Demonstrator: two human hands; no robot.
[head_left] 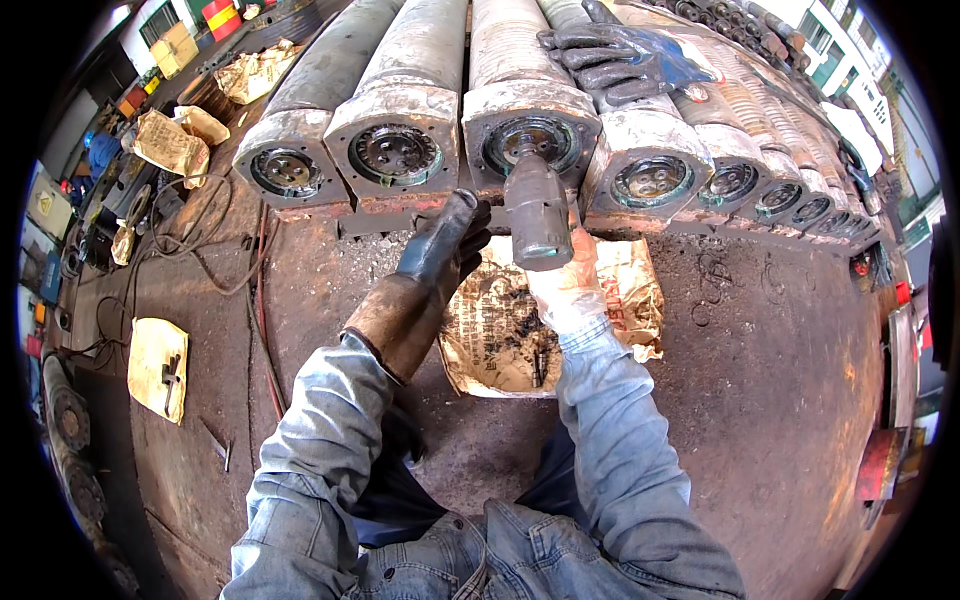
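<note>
My right hand (578,278) grips a dark grey, bottle-shaped cylindrical piece (539,220) from its right side and beneath; most of its fingers are hidden. The narrow end of the piece points at the round recess in the end of a thick ribbed metal column (480,120); whether it touches the inside, I cannot tell. To the left, my left hand (445,240), in a dark rubber glove with a brown cuff, is held up with its fingers extended, holding nothing. Another dark-coated glove with blue (625,60) lies on the columns at the upper right.
Neighbouring columns (395,125) lie side by side across the far side. Below my hands lies brown paper sacking (490,340) with dark greasy bits. Cables (205,245) trail on the left, near yellowish paper (158,345) bearing small dark parts. Dark rings (712,280) lie on the right.
</note>
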